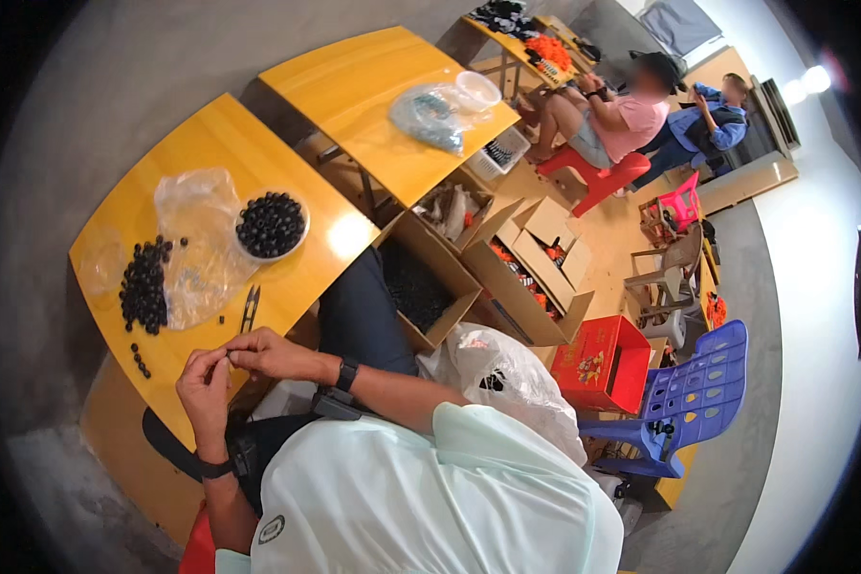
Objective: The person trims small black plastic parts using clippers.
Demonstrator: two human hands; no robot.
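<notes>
Just over the near edge of a yellow table [325,206], my left hand [204,390] and my right hand [275,355] meet with fingertips pinched together. Whatever sits between them is too small to name. Beyond my right hand lies a slim, dark two-pronged tool [250,308], like tweezers or snips. One tiny black piece [222,320] rests near it. Small round black parts form a loose pile [143,287] on the left, several strung out toward the edge. More of them fill a white bowl [272,226]. A clear plastic bag [196,206] lies between pile and bowl.
A second yellow table [354,81] holds a bag [429,117] and a white tub [477,91]. To my right stand cardboard boxes [469,304], a white plastic sack [507,383], a red box [593,364] and a blue chair [694,402]. Two people [627,115] sit farther off.
</notes>
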